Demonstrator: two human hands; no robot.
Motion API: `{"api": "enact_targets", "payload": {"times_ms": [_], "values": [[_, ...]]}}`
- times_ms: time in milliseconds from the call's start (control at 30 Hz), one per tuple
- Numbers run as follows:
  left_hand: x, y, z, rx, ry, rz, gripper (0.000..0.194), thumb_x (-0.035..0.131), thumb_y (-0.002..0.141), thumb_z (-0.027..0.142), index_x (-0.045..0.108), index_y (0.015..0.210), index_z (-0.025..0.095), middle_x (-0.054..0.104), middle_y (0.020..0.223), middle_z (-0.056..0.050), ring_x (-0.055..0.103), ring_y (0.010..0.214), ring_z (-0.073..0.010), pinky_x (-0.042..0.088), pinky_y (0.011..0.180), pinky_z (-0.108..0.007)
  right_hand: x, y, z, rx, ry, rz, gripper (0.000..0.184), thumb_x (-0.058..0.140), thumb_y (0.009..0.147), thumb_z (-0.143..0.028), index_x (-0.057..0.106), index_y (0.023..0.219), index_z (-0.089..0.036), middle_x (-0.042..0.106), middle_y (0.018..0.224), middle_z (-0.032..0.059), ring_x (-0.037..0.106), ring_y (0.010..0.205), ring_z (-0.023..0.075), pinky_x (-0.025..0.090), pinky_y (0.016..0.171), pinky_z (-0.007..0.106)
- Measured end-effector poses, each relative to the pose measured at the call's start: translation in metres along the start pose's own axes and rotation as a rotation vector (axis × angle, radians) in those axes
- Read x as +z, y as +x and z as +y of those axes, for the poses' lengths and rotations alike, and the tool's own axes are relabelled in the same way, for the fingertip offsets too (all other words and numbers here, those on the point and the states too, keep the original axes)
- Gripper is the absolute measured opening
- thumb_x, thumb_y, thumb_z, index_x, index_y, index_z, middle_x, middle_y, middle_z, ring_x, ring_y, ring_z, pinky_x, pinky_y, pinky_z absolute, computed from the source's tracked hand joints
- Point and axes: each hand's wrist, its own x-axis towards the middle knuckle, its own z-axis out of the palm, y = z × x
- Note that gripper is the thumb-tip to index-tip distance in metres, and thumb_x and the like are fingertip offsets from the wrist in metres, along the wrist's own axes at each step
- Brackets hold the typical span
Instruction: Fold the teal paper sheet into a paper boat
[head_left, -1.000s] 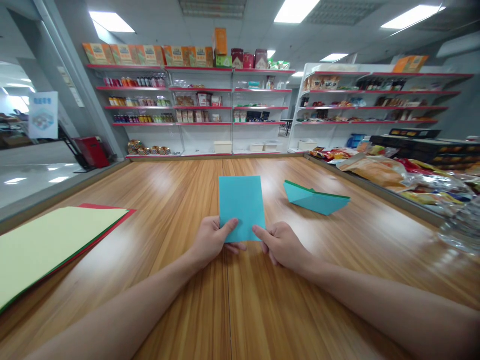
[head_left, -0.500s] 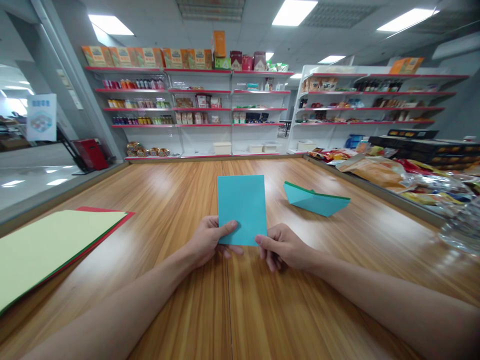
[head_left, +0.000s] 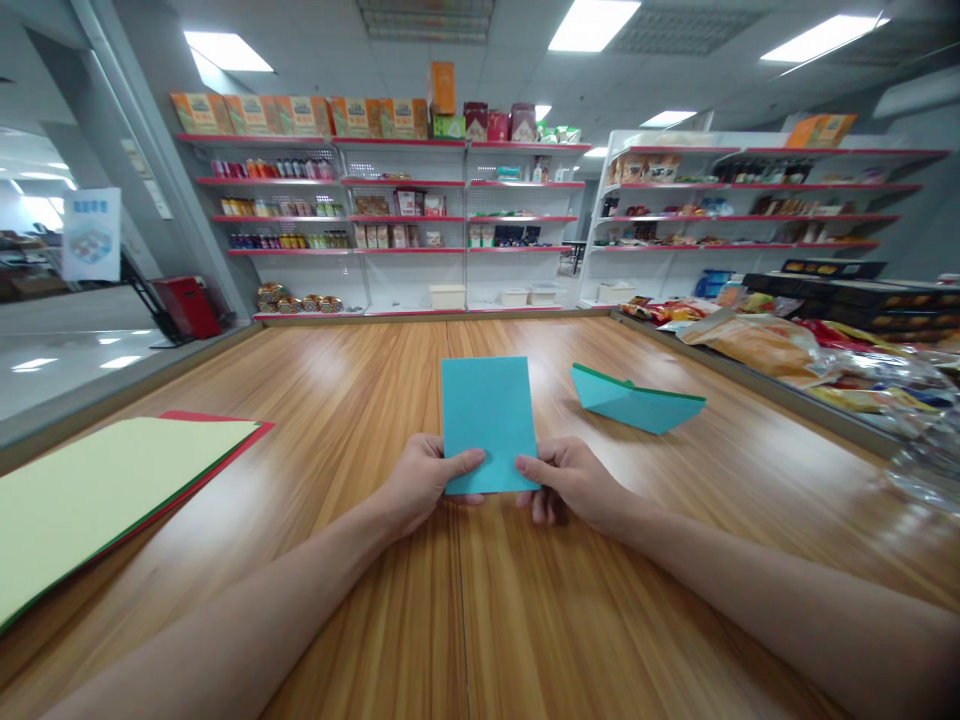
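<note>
A blue piece of paper (head_left: 489, 410), nearly square, is held up above the wooden table between my two hands. My left hand (head_left: 426, 482) pinches its lower left part, thumb on the face towards me and fingers behind. At the lower right corner my right hand (head_left: 574, 478) grips it the same way, with some fingertips showing below the edge. Whether the paper is folded in layers I cannot tell. To the right of my hands lies a folded blue paper shape (head_left: 637, 403), boat-like, with a green upper edge.
On the left of the table (head_left: 360, 620) lies a stack of coloured paper (head_left: 112, 480), pale yellow on top, green and red beneath. Packaged snacks (head_left: 757, 350) pile up beyond the right edge. Stocked shelves (head_left: 405, 215) stand behind the table.
The blue paper stays in both hands and has shifted only slightly. My right thumb moved off towards the corner, then back further onto the paper's face. The folded shape rests where it was.
</note>
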Motion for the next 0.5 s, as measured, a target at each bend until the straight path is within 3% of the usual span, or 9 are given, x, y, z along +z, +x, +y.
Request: {"api": "enact_targets", "payload": {"times_ms": [100,233,300,500], "values": [[-0.0010,-0.0006,0.0014,-0.017,0.033,-0.035,0.035,0.079,0.063,0.036,0.072,0.083,0.008,0.070,0.083,-0.012,0.064,0.064,-0.0172,0.053,0.047,-0.022,0.0000,0.0008,0.0017,-0.030,0.002,0.040,0.046,0.059,0.077,-0.055,0.063,0.072,-0.009,0.068,0.061,0.0069,0.059,0.045,0.0111,0.042,0.039,0.019],[-0.0022,-0.0019,0.0018,-0.036,0.125,-0.165,0.029,0.078,0.064,0.035,0.072,0.073,0.008,0.069,0.068,-0.010,0.061,0.053,-0.0155,0.052,0.044,-0.024,-0.0008,0.0033,0.0073,-0.132,0.071,0.128,0.038,0.064,0.076,-0.049,0.067,0.075,-0.011,0.069,0.072,0.0056,0.063,0.064,0.0155,0.050,0.058,0.026],[-0.0031,-0.0016,-0.0001,-0.023,0.127,-0.185,0.027,0.077,0.066,0.034,0.071,0.070,0.008,0.069,0.065,-0.009,0.061,0.051,-0.0148,0.052,0.046,-0.024,-0.0013,0.0038,0.0083,-0.125,0.104,0.094,0.036,0.065,0.075,-0.048,0.069,0.073,-0.011,0.069,0.070,0.0054,0.063,0.065,0.0165,0.051,0.062,0.029],[-0.0062,0.0035,-0.0073,0.044,-0.028,-0.105,0.028,0.077,0.066,0.033,0.072,0.080,0.009,0.072,0.085,-0.014,0.067,0.071,-0.0215,0.054,0.070,-0.034,-0.0020,0.0035,0.0051,-0.072,0.093,-0.061,0.034,0.068,0.074,-0.044,0.071,0.078,-0.011,0.070,0.079,0.0081,0.064,0.072,0.0178,0.051,0.068,0.031]]}}
